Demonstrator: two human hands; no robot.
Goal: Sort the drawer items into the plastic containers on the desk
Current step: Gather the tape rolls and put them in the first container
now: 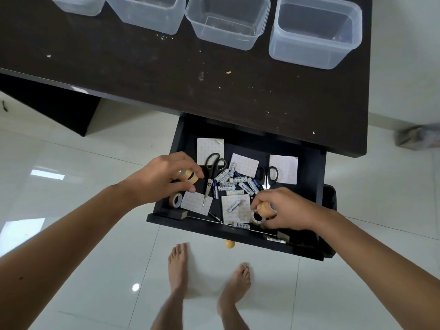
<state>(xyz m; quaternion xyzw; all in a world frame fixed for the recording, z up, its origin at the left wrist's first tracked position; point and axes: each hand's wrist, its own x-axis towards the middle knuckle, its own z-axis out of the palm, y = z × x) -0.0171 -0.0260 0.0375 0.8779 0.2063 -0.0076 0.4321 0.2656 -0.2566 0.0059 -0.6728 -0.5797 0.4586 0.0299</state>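
Both hands are reaching into the open drawer (307,160), each taking 1 tape roll. The left hand (158,178) is pinching a tan tape roll (189,176) at the drawer's 9 o'clock side; the right hand (284,209) is curling round another tan roll (263,209) at 5 o'clock. A sound lift is probably straight up, clearing the scissors (212,172) and batteries (232,184), then carrying both rolls to 1 of the 4 empty containers (314,32) at 12 o'clock on the desk (142,79), leaving the white roll (176,199) for later.

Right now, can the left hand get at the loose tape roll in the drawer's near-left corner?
Probably yes, but not freely: the left hand already grips a tape roll. The loose tape roll lies uncovered just below it in the drawer, with nothing on top.
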